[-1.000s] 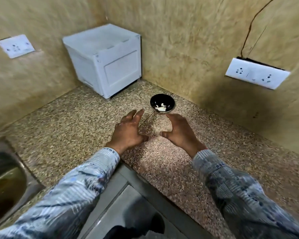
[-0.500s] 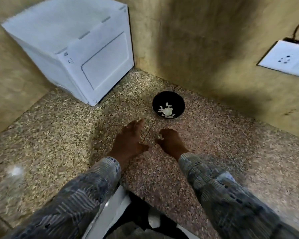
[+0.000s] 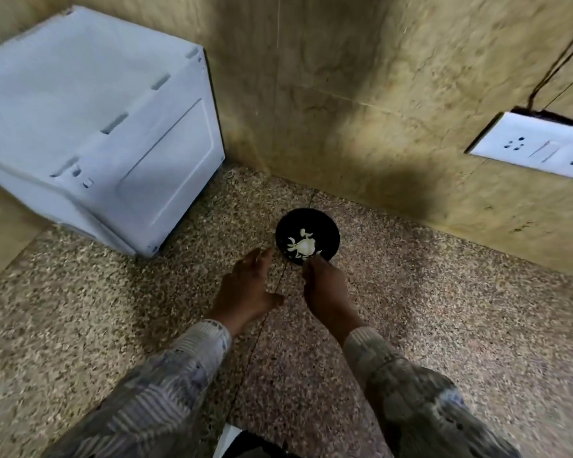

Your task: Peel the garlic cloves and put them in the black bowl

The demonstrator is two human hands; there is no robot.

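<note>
The black bowl (image 3: 328, 226) stands on the speckled counter close to the corner of the walls. Pale garlic pieces (image 3: 303, 246) lie in its middle. My right hand (image 3: 325, 287) reaches to the bowl's near rim with its fingers curled together, pinching a small pale piece that looks like a garlic clove. My left hand (image 3: 247, 289) hovers just left of the bowl, fingers straight and thumb spread, holding nothing. It does not touch the bowl.
A white box-shaped appliance (image 3: 96, 143) fills the back left of the counter (image 3: 444, 325). A white wall socket (image 3: 536, 150) sits on the right wall. The counter's front edge (image 3: 232, 438) shows between my sleeves.
My right hand curled its fingers and moved forward from the counter to the bowl's near rim. My left hand advanced beside it. The view came closer to the corner.
</note>
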